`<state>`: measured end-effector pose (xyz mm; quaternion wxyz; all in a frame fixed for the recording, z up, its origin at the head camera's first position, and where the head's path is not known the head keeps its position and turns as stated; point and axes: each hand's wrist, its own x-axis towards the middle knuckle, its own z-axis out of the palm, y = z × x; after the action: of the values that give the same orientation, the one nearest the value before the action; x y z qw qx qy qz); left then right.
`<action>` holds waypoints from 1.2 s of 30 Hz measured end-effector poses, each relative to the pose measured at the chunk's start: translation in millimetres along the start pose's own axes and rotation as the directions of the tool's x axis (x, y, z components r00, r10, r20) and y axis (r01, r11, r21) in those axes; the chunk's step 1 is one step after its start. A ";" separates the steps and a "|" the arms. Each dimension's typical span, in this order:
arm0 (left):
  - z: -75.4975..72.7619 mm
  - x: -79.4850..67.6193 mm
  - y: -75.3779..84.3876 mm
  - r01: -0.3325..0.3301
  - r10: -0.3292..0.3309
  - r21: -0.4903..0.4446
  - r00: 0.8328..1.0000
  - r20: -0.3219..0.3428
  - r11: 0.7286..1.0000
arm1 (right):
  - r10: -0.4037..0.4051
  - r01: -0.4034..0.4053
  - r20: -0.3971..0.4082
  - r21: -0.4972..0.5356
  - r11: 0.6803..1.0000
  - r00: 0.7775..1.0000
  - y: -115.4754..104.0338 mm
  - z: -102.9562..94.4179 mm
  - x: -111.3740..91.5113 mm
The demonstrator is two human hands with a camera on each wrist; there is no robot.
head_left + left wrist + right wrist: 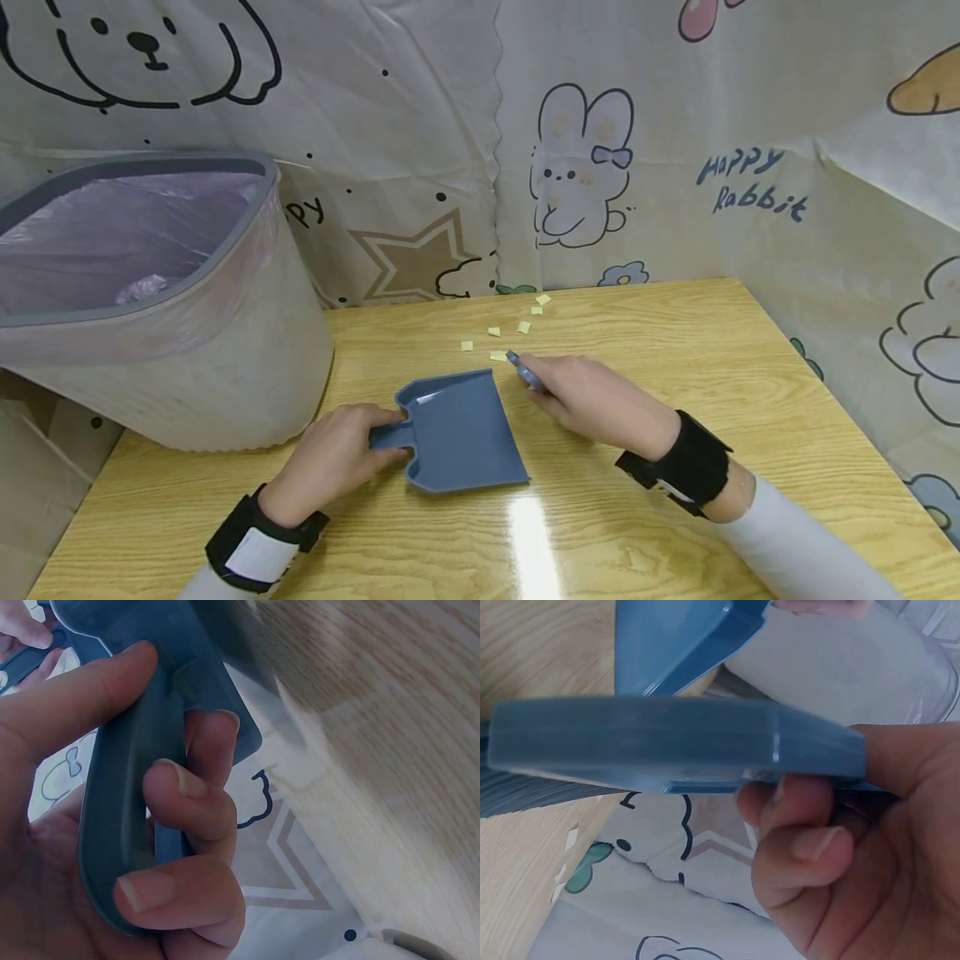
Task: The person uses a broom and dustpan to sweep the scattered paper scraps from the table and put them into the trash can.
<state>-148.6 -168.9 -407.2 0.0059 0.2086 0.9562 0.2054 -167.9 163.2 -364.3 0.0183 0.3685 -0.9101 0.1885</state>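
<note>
My left hand (333,454) grips the handle of a blue dustpan (465,433), whose wide edge faces right. In the left wrist view its fingers are curled round the handle (116,817), with the thumb along the top. My right hand (592,396) holds a blue hand brush (527,372), mostly hidden by the hand in the head view. The right wrist view shows its block (645,739) and dark bristles (532,795). Small pale yellow scraps (524,327) lie scattered beyond the dustpan, and one scrap (498,356) is right by the brush tip.
A large light-coloured trash bin (247,367) with a grey rim and a translucent liner stands at the left, close to my left hand. A printed cloth (442,125) hangs behind and beside the wood-grain table (750,400).
</note>
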 end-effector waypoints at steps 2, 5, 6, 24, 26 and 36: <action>-0.7 -0.1 0.1 0.000 0.000 0.003 1.000 -0.003 1.000 | -0.003 0.003 0.008 0.022 1.000 1.000 -1.9 -1.1 -0.1; -1.9 -0.5 0.2 -0.003 0.003 0.006 1.000 -0.007 1.000 | 0.001 -0.002 0.020 0.066 0.998 1.000 -3.9 -3.0 -0.8; -2.2 -0.6 0.4 0.000 0.000 0.007 1.000 -0.007 1.000 | 0.004 -0.005 0.020 0.077 0.997 1.000 -4.0 -3.9 -1.2; -3.0 -1.4 2.0 0.004 -0.004 0.009 1.000 0.008 1.000 | 0.241 -0.269 -0.178 -0.159 0.950 0.954 22.8 -52.2 -16.2; -2.3 -2.7 1.8 0.006 -0.006 0.009 1.000 0.008 1.000 | 0.256 -0.283 -0.166 -0.163 0.945 0.952 27.4 -51.5 -15.3; -0.3 -1.7 1.7 0.025 -0.025 0.012 1.000 0.019 1.000 | 0.289 -0.293 -0.052 -0.095 0.951 0.956 37.6 -36.3 -2.4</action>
<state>-146.4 -168.3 -406.3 0.0164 0.1985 0.9598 0.1977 -195.4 202.4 -343.4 0.0260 0.2253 -0.9624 0.1493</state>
